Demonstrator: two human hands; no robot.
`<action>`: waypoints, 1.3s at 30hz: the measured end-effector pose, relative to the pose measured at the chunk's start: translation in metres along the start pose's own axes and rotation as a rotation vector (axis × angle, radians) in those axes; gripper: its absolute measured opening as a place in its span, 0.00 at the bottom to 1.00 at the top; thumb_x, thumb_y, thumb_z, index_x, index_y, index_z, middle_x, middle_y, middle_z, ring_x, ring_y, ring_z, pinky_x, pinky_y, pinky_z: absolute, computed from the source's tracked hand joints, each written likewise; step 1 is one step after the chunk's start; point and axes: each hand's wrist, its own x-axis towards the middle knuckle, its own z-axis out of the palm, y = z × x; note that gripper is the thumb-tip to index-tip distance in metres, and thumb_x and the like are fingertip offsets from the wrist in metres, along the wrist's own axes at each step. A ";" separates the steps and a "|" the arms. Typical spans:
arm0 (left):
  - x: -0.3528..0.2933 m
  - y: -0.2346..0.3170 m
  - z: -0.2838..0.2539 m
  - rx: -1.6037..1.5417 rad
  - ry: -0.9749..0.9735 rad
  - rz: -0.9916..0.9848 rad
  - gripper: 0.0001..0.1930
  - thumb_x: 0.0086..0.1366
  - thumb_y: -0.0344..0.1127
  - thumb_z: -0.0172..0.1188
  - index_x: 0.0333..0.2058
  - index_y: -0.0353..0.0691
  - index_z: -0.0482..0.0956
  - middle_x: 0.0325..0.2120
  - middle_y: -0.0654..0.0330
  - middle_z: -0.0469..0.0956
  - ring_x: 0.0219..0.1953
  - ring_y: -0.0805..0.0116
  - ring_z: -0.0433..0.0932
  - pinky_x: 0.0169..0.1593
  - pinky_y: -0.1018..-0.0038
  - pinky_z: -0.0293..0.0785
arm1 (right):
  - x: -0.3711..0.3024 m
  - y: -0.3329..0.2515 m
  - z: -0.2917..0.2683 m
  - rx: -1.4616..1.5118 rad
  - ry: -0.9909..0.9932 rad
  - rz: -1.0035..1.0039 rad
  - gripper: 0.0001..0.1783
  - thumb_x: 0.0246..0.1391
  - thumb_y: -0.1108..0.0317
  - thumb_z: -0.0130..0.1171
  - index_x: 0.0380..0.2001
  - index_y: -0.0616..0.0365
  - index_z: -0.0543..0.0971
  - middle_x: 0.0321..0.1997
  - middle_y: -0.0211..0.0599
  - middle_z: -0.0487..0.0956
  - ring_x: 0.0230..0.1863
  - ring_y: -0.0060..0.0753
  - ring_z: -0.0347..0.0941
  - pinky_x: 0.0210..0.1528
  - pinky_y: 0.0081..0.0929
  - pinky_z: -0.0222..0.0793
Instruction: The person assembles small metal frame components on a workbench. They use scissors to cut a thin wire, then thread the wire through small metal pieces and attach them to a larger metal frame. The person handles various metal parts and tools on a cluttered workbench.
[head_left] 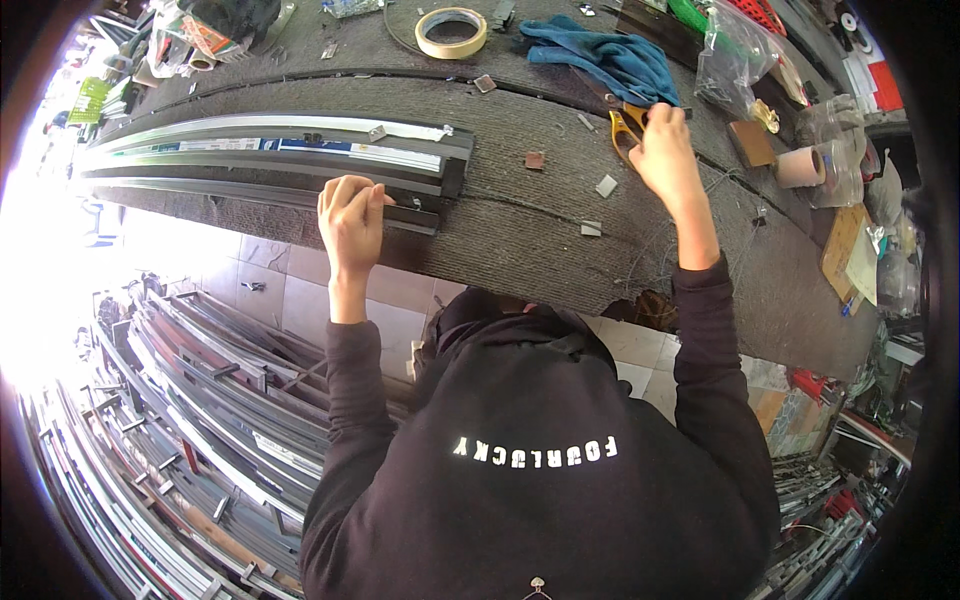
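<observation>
My left hand (350, 222) is closed, its fingers curled and its thumb up, over the near edge of the dark metal profiles (455, 165). What lies between its fingers, if anything, is hidden. Farther right, my right hand (664, 158) has its fingers curled at the yellow-orange handles of a pair of scissors (622, 135), gripping them. The blades run toward a crumpled blue cloth (605, 60) just beyond. Small square pieces, among them a brown one (535, 160) and a grey one (606, 186), are scattered between my hands.
A tape roll (450, 34) lies on the ribbed grey workbench cover (520, 250). Clear plastic bags (735, 60), a brown block (752, 144) and a pale roll (799, 167) crowd the right. Below left, long metal bars fill a rack (230, 400). Thin wire tangles near my right wrist.
</observation>
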 end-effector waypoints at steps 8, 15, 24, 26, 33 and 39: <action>-0.003 0.000 -0.017 -0.180 0.157 0.119 0.22 0.66 0.33 0.45 0.13 0.43 0.76 0.22 0.65 0.77 0.21 0.66 0.74 0.27 0.72 0.68 | -0.034 -0.021 -0.054 0.523 -0.251 0.244 0.12 0.51 0.71 0.64 0.34 0.67 0.75 0.29 0.43 0.79 0.32 0.34 0.79 0.37 0.32 0.74; 0.023 0.008 -0.043 -0.229 0.310 0.138 0.23 0.64 0.36 0.44 0.12 0.43 0.79 0.19 0.66 0.77 0.19 0.70 0.75 0.25 0.75 0.67 | -0.123 -0.102 -0.067 1.234 -1.033 0.041 0.47 0.42 0.15 0.50 0.30 0.57 0.70 0.24 0.23 0.66 0.26 0.18 0.65 0.27 0.24 0.60; 0.029 0.015 -0.049 -0.243 0.229 0.082 0.25 0.64 0.38 0.42 0.12 0.39 0.81 0.18 0.61 0.77 0.19 0.68 0.75 0.27 0.73 0.70 | -0.094 -0.145 -0.065 0.869 -1.145 -0.253 0.52 0.46 0.16 0.44 0.36 0.65 0.72 0.23 0.41 0.68 0.26 0.47 0.69 0.30 0.38 0.63; 0.031 0.013 -0.046 -0.250 0.255 0.099 0.22 0.62 0.36 0.44 0.11 0.42 0.79 0.18 0.64 0.77 0.17 0.70 0.74 0.24 0.75 0.67 | -0.081 -0.147 -0.067 0.789 -1.214 -0.284 0.49 0.49 0.20 0.46 0.35 0.66 0.72 0.23 0.46 0.70 0.27 0.51 0.71 0.31 0.41 0.64; 0.033 0.013 -0.043 -0.265 0.243 0.071 0.18 0.60 0.31 0.46 0.12 0.44 0.76 0.18 0.66 0.76 0.16 0.70 0.72 0.23 0.75 0.66 | -0.059 -0.150 -0.068 0.831 -1.382 -0.317 0.45 0.56 0.24 0.46 0.29 0.66 0.71 0.19 0.48 0.69 0.22 0.50 0.68 0.27 0.43 0.62; 0.032 0.017 -0.042 -0.203 0.185 -0.002 0.25 0.64 0.37 0.41 0.10 0.41 0.77 0.16 0.61 0.75 0.17 0.68 0.72 0.25 0.73 0.68 | -0.052 -0.148 -0.065 0.767 -1.368 -0.359 0.43 0.55 0.26 0.49 0.28 0.65 0.68 0.18 0.44 0.67 0.21 0.48 0.66 0.26 0.39 0.62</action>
